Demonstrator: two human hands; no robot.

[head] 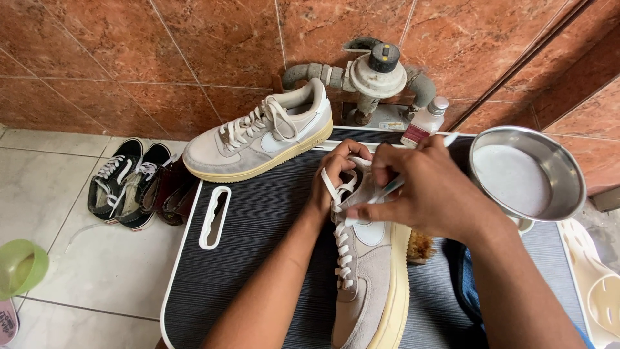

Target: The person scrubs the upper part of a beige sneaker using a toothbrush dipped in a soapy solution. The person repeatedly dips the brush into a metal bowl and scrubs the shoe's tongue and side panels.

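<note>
Shoe in hand: a grey suede sneaker with white laces and a yellowed rubber sole (pixel 369 271) is laid on its side on the black ribbed table (pixel 258 220), toe towards the wall, so that its upper and tongue are exposed to both hands.
Left hand: the left hand (pixel 336 174) is clenched on the shoe's toe end and laces, apparently to steady it.
Right hand: the right hand (pixel 426 190) is closed around a thin white-handled brush (pixel 420 165), the fingers (pixel 381 169) pinching it low so that its tip is pressed at the lace area.
Second shoe: the matching grey sneaker (pixel 258 139) is stood upright at the table's far edge, out of the way.
Bowl: a round steel bowl (pixel 526 174) is kept just beside the right hand.
Bottle: a small clear bottle with grey cap and red-and-white label (pixel 423 123) is stood against the tiled wall.
Floor: black-and-white sneakers (pixel 123 184) are parked on the pale floor tiles.
</note>
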